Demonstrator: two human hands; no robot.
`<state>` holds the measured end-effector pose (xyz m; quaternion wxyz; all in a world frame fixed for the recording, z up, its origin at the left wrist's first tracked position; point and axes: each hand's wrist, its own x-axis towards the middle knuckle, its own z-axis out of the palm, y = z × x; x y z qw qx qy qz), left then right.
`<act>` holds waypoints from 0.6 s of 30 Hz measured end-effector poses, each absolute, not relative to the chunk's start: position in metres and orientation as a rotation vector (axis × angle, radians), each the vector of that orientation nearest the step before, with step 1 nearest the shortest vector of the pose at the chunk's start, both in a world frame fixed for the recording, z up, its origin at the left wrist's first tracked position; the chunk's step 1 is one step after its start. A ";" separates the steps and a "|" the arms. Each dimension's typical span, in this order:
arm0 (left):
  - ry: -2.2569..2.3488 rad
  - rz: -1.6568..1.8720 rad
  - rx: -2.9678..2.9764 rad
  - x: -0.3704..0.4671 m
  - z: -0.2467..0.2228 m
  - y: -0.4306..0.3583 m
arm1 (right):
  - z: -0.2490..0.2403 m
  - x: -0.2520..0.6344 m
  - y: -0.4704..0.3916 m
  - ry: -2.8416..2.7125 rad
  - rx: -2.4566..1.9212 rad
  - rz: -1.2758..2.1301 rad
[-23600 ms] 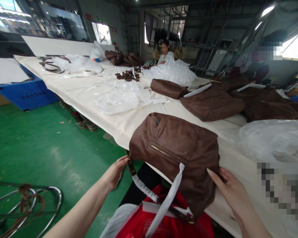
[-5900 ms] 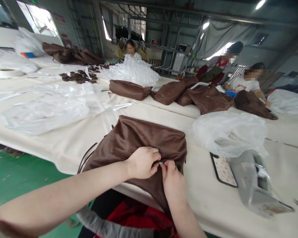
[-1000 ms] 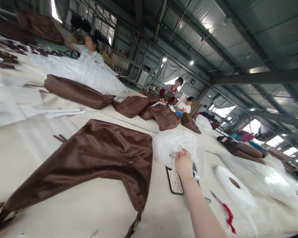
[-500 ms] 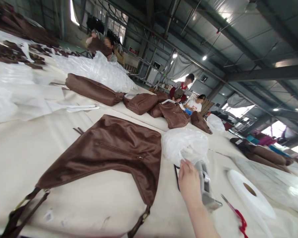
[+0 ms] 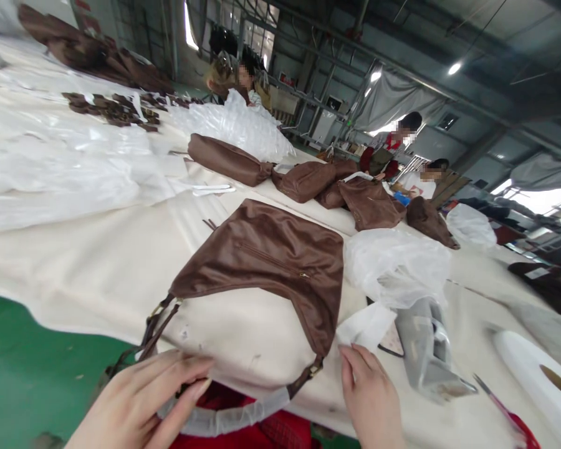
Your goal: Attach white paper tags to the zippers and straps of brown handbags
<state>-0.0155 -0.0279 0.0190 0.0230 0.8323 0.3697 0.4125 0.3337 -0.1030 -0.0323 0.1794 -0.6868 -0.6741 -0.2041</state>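
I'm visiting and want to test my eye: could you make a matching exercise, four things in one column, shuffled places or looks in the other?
1. Right hand
2. Scissors
3. Left hand
4. White roll

A. Has a brown centre
B. At one end of the wrapped handle of the nearest brown bag
C. Has red on its handles
D. At the loose white strip

Pairs: 1-D, 2-C, 3-B, 4-A

- Handbag (image 5: 266,249) on table (image 5: 98,262), strap (image 5: 243,418) at the near edge
- Other bags (image 5: 229,161) behind
- Sheet (image 5: 367,324) right of handbag, partly over phone (image 5: 393,344)
- Scissors (image 5: 505,405) between dispenser (image 5: 418,355) and roll (image 5: 528,362), farther right
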 end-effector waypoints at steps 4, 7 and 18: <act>1.045 1.167 2.637 -0.020 0.018 -0.029 | -0.034 0.337 -0.095 -1.810 -2.018 -0.510; 1.063 1.115 2.554 -0.024 0.013 -0.030 | -0.017 0.338 -0.097 -1.694 -1.959 -0.554; 0.871 0.731 1.191 0.005 0.010 -0.034 | -0.020 0.197 -0.103 -2.121 -0.886 -0.427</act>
